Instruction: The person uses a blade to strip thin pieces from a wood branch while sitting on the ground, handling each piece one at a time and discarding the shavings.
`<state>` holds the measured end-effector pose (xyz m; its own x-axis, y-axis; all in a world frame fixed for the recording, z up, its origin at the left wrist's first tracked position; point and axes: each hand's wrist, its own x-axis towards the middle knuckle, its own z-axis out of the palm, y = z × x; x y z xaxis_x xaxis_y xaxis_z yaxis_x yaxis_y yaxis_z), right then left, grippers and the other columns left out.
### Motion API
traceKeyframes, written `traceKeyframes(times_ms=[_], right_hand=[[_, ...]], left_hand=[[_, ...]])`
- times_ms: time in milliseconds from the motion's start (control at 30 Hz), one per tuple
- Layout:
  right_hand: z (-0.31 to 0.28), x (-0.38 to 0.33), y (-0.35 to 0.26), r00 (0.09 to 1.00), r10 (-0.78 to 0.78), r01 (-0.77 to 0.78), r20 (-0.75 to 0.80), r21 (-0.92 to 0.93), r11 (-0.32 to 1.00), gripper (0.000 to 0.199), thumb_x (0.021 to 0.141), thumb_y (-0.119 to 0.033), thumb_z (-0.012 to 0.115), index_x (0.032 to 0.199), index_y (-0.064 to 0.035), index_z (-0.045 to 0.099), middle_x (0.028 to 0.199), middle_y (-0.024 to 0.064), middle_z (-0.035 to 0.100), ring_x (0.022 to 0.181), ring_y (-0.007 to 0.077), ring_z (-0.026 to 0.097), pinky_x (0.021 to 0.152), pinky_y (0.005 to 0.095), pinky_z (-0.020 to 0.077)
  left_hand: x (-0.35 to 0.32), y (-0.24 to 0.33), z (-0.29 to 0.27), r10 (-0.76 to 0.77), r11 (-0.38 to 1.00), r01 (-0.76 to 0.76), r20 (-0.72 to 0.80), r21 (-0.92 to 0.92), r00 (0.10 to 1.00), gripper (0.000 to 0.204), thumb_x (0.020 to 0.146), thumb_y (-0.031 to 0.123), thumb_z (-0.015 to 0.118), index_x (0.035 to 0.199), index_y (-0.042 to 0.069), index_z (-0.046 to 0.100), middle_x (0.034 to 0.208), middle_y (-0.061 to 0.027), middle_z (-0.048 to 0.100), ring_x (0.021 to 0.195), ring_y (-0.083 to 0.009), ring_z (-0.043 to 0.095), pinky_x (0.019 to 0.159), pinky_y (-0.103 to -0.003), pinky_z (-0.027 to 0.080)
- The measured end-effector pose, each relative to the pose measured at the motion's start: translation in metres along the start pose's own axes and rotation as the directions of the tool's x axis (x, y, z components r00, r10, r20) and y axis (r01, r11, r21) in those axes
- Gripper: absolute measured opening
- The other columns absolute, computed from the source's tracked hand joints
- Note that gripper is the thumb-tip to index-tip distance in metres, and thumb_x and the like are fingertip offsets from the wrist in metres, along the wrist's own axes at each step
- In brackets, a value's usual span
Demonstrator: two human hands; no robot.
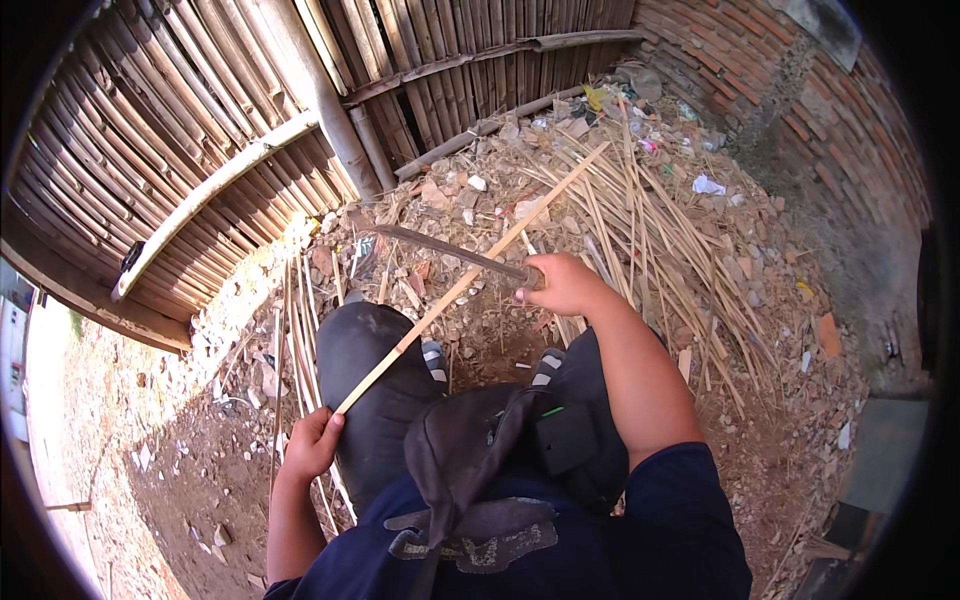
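The person's left hand (312,443) is closed around the near end of a long pale strip (430,320), beside the left knee. The strip slants up and away to the right, above the littered ground (200,490). The right hand (563,284) grips the handle of a long blade (425,242), which points left and crosses the strip; whether they touch cannot be told. Beyond the right hand, a heap of thin strips (640,235) lies near the brick wall (850,150).

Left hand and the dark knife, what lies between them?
In the head view: left knee and rubble, with the pale strip passing over both from left hand and crossing the dark knife.
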<state>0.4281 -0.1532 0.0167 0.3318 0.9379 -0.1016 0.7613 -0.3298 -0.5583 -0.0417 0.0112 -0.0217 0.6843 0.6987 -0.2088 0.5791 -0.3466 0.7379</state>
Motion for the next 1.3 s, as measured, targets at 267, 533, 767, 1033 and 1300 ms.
traceKeyframes(times_ms=[267,533,767,1033,1300], right_hand=[[-0.001,-0.005,-0.010,0.984,0.134,-0.142,-0.116,-0.069,0.987,0.042,0.084,-0.035,0.075,0.115,-0.0072,0.068,0.095,0.0207,0.071,0.094,0.0406,0.068,0.083,0.0487,0.0535],[0.003,0.000,0.001,0.996,0.063,-0.067,-0.062,-0.051,0.996,0.047,0.084,-0.033,0.076,0.121,-0.0065,0.067,0.103,0.0223,0.071,0.101,0.0392,0.067,0.087,0.0479,0.0532],[-0.005,-0.002,-0.011,0.979,0.177,-0.182,-0.102,-0.039,0.983,0.047,0.084,-0.033,0.076,0.121,-0.0053,0.067,0.102,0.0227,0.071,0.101,0.0402,0.067,0.089,0.0482,0.0525],[0.010,-0.001,-0.014,0.994,-0.049,0.040,-0.101,-0.083,0.996,0.048,0.081,-0.035,0.079,0.116,-0.0032,0.067,0.085,0.0237,0.068,0.087,0.0435,0.067,0.079,0.0490,0.0526],[0.003,-0.001,0.000,0.987,0.125,-0.133,-0.103,-0.069,0.989,0.048,0.083,-0.034,0.076,0.122,-0.0085,0.067,0.099,0.0238,0.071,0.097,0.0407,0.068,0.085,0.0487,0.0535]], left_hand=[[0.000,0.010,-0.003,-0.010,0.999,0.010,-0.011,0.039,1.000,0.047,0.104,0.037,0.057,0.073,0.001,0.049,0.060,-0.0036,0.045,0.060,-0.0116,0.040,0.054,-0.035,0.036],[0.000,0.009,0.001,0.000,0.999,-0.001,-0.012,-0.045,1.000,0.046,0.104,0.033,0.058,0.072,0.002,0.047,0.059,-0.0028,0.042,0.060,-0.0103,0.038,0.053,-0.034,0.034],[0.000,0.008,-0.005,-0.024,0.999,0.023,0.030,0.027,0.999,0.042,0.106,0.033,0.055,0.076,0.004,0.051,0.065,0.0029,0.045,0.064,-0.0076,0.040,0.055,-0.031,0.036],[-0.002,0.008,-0.001,-0.012,0.999,0.011,-0.018,-0.039,1.000,0.047,0.104,0.034,0.059,0.071,0.003,0.047,0.061,0.0017,0.041,0.062,-0.0084,0.036,0.053,-0.032,0.033],[0.000,0.012,-0.002,0.003,1.000,-0.003,-0.007,-0.030,1.000,0.048,0.104,0.036,0.059,0.071,0.003,0.047,0.061,0.0016,0.041,0.061,-0.0085,0.036,0.053,-0.032,0.033]])
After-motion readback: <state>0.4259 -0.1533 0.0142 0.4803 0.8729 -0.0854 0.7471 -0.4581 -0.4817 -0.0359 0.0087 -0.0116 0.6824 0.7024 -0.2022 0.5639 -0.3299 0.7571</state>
